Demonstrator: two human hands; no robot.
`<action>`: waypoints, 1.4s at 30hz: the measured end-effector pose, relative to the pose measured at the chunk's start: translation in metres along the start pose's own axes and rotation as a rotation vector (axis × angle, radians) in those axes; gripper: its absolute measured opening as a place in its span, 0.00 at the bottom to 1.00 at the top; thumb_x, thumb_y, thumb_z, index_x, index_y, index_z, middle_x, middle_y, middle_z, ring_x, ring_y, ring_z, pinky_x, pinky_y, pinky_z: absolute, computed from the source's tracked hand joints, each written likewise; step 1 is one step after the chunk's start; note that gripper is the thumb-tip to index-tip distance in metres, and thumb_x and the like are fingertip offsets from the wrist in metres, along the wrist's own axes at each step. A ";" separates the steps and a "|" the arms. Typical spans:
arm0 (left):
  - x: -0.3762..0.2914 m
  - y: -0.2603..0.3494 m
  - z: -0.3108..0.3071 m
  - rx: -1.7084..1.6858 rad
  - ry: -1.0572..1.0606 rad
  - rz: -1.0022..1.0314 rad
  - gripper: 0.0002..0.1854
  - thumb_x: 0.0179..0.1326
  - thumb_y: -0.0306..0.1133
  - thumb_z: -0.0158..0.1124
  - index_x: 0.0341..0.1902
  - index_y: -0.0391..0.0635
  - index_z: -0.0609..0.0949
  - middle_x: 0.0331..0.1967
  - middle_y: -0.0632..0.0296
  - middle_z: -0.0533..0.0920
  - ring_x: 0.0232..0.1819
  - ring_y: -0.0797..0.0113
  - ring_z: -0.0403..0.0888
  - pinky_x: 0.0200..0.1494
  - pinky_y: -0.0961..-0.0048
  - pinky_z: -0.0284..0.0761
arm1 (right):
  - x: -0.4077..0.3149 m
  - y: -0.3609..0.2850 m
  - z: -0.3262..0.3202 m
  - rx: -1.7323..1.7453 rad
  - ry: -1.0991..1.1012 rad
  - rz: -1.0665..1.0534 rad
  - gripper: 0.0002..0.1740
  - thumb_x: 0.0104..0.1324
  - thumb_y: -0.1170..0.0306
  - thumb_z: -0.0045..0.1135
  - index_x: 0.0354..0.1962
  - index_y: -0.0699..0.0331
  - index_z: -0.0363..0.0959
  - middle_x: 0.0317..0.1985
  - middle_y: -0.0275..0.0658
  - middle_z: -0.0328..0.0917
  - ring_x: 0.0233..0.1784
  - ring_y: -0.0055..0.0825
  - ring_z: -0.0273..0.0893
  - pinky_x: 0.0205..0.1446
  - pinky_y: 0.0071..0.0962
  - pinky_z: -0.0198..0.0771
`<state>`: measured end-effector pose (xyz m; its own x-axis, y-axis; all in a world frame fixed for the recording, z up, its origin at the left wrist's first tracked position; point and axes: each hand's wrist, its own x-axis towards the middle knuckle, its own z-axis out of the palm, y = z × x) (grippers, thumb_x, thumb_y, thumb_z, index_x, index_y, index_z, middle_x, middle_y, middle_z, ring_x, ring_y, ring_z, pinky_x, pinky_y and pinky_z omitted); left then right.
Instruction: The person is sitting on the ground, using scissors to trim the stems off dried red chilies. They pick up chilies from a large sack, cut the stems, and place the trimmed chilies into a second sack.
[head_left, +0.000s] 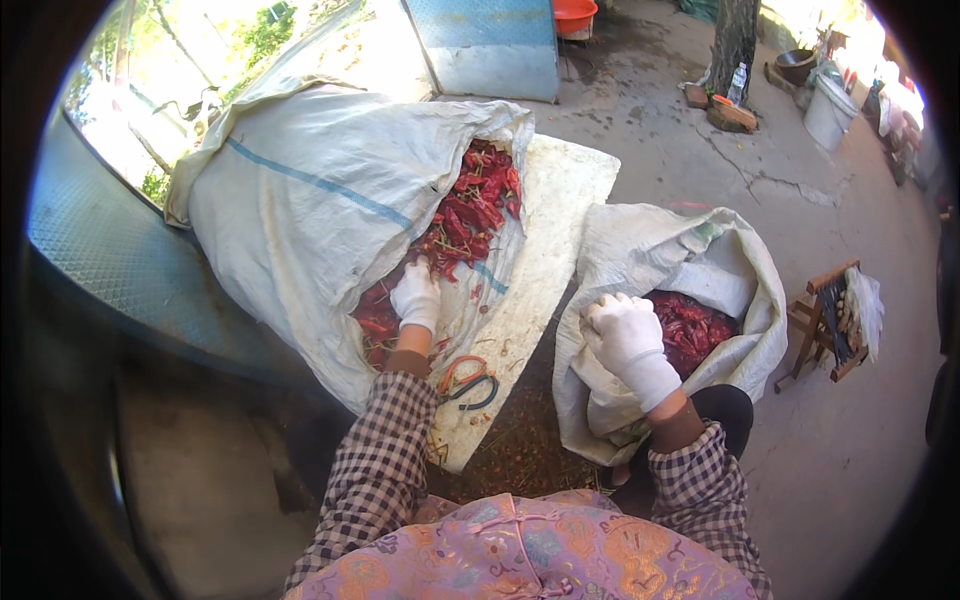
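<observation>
A large white woven sack with a blue stripe lies on its side, its mouth full of dried red chilli peppers. My left hand, in a white knitted glove, reaches into the mouth; its fingertips are among the chillies, and any grip is hidden. My right hand, gloved too, is curled above the left side of a second white woven sack. That sack stands with its rim rolled down and holds red chilli pieces. Whether anything is inside the curled fingers cannot be seen.
Hand shears with orange and dark handles lie on a pale board between the sacks. A small folding stool holding a plastic bag stands at right. Farther back are a tree trunk, a bottle and a white bucket.
</observation>
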<state>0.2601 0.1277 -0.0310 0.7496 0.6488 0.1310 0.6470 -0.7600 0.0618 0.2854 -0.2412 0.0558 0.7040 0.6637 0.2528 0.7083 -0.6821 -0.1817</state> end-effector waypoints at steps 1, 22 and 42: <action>0.003 -0.001 0.002 0.071 -0.046 0.028 0.16 0.67 0.43 0.65 0.56 0.55 0.81 0.49 0.55 0.86 0.48 0.50 0.90 0.50 0.47 0.84 | 0.001 0.000 0.000 -0.058 -0.047 0.019 0.08 0.64 0.61 0.62 0.32 0.54 0.84 0.36 0.36 0.83 0.42 0.38 0.83 0.46 0.42 0.74; -0.202 -0.065 -0.066 -1.408 -0.216 -0.347 0.14 0.76 0.32 0.56 0.60 0.39 0.76 0.36 0.60 0.83 0.22 0.75 0.75 0.23 0.75 0.70 | 0.006 -0.001 0.085 0.110 -0.451 0.264 0.13 0.65 0.65 0.61 0.45 0.58 0.83 0.50 0.47 0.85 0.54 0.47 0.85 0.58 0.46 0.78; -0.264 -0.051 -0.104 -1.771 -0.431 -0.265 0.11 0.75 0.36 0.62 0.52 0.42 0.81 0.37 0.64 0.84 0.26 0.80 0.76 0.30 0.80 0.74 | -0.022 -0.021 0.009 0.232 -0.241 0.272 0.14 0.69 0.58 0.59 0.48 0.50 0.86 0.48 0.43 0.88 0.51 0.44 0.87 0.56 0.44 0.79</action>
<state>0.0143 -0.0085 0.0343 0.8286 0.4909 -0.2690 0.0658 0.3917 0.9177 0.2559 -0.2385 0.0455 0.8395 0.5403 -0.0577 0.4684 -0.7734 -0.4271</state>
